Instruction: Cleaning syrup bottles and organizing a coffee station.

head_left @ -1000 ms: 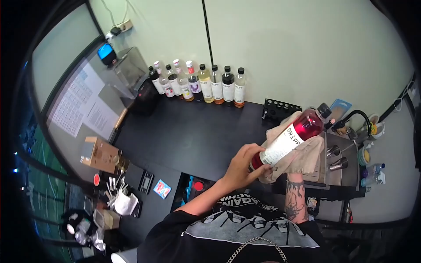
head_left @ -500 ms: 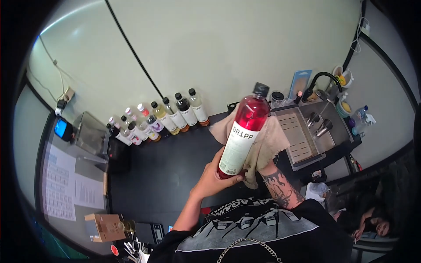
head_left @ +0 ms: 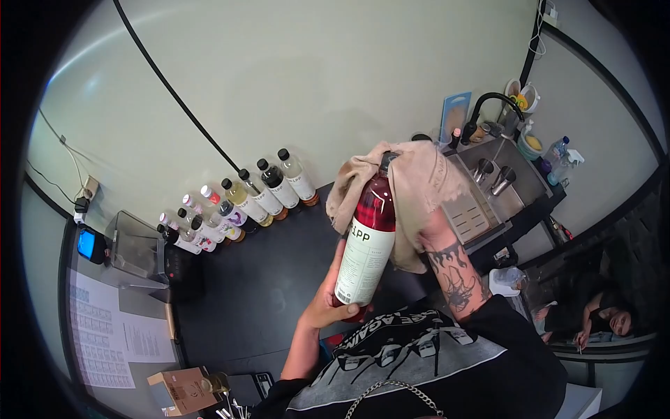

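Observation:
A bottle of red liquid point(head_left: 366, 258) with a white label and a black cap stands tilted in front of my chest. Around its lower end, my left hand point(head_left: 331, 297) is closed, with the thumb across the label's bottom edge. A beige cloth point(head_left: 426, 185) drapes over the bottle's neck and hangs down behind its right side. Under that cloth my right hand point(head_left: 434, 227) is mostly covered; only the part by the wrist shows, and its fingers are hidden.
Several syrup bottles point(head_left: 269, 195) line the back of the black counter point(head_left: 251, 293). A metal sink point(head_left: 516, 181) with a black tap point(head_left: 488, 105) stands at the right. At left is a clear-topped machine point(head_left: 136, 244); a cardboard box point(head_left: 183, 391) lies lower left. Another person point(head_left: 604, 314) is at far right.
The cloth has risen from behind the bottle to over its neck and cap, with my right hand beneath it. The bottle has come slightly lower and left in view, and has turned somewhat.

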A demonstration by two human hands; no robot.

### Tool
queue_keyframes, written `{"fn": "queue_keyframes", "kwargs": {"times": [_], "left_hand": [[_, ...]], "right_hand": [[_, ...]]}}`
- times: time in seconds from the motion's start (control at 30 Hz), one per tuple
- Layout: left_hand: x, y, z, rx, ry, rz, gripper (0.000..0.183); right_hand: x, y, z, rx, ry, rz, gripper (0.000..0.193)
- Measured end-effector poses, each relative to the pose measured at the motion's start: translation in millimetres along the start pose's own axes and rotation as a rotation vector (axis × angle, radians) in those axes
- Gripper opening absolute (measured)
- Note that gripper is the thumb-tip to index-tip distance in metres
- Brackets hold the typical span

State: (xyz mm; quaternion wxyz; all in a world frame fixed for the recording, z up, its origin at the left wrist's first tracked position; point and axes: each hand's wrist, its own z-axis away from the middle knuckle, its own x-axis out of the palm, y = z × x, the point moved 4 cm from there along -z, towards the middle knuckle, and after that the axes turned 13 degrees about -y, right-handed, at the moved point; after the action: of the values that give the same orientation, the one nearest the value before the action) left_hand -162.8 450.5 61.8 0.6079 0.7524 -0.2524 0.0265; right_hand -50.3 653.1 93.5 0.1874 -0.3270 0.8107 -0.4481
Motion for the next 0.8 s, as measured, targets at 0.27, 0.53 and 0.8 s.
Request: {"fn": "queue_keyframes", "kwargs": {"times": [0.27,0.53,0.8], "left_hand": [[-6.2,-0.3,18.1,-0.103,0.094,-0.362,0.116],[3.6,12.5,7.2,-0.083,0.101,-0.871,0.110],[10.5,19.4,-4.7,-0.076,0.189,-1.397,0.108]], "right_hand": [[4.1,-42.8,-8.1,-0.131,0.038,-0.215,0.035],[5.1,-56.2,6.5,0.217,0.144,-0.490,0.055],[-6.8,-31.6,11.7,0.015,0.166,-0.364,0.052]]}}
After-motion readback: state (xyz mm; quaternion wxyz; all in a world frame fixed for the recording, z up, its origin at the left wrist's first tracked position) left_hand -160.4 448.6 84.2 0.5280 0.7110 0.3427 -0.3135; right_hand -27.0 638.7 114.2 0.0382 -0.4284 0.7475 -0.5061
